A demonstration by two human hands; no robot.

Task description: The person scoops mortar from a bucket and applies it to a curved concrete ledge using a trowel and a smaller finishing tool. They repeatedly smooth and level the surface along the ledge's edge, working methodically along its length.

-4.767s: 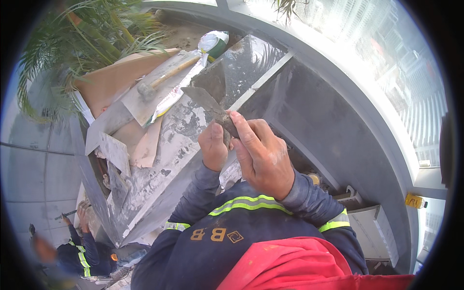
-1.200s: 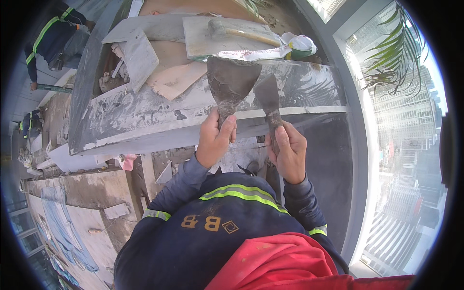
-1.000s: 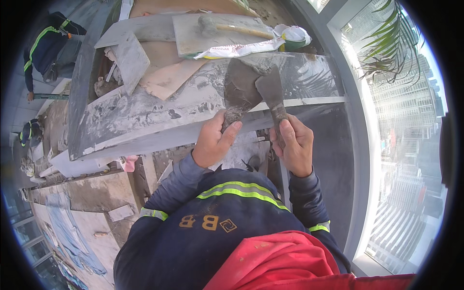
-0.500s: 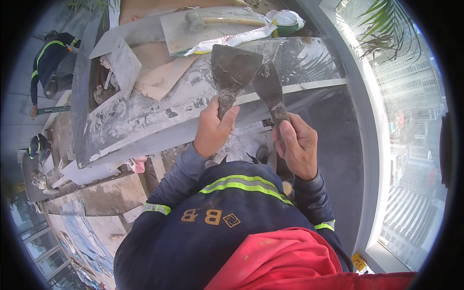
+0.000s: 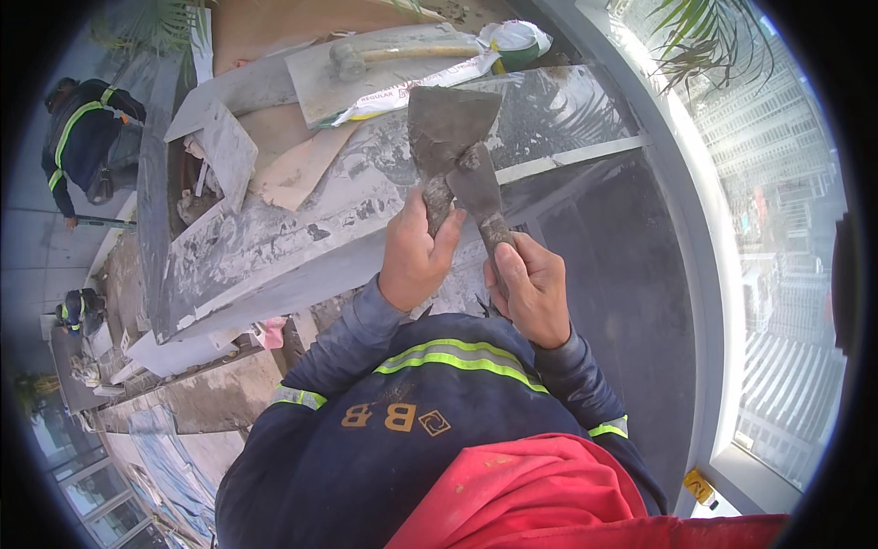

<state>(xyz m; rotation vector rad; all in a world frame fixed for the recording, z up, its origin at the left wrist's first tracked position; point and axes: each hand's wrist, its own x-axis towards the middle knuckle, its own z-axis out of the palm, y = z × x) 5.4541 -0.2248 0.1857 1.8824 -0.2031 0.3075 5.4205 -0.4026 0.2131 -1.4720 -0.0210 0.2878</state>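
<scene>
We note a wide grey steel putty knife (image 5: 450, 123) smeared with pale plaster, a narrower grey scraper (image 5: 477, 190) likewise crusted, navy work sleeves (image 5: 347, 339) with yellow-green and silver reflective bands, a red cloth (image 5: 540, 494), a grey-white spattered board (image 5: 274, 247).

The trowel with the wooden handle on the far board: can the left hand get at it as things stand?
Probably not at once. The left hand is closed around the wide scraper, so its grip is taken. The trowel lies uncovered on the board, farther away, beyond the scraper.

Single head-worn fisheye view, looking steeply down, close over the person's chest and forearms
</scene>
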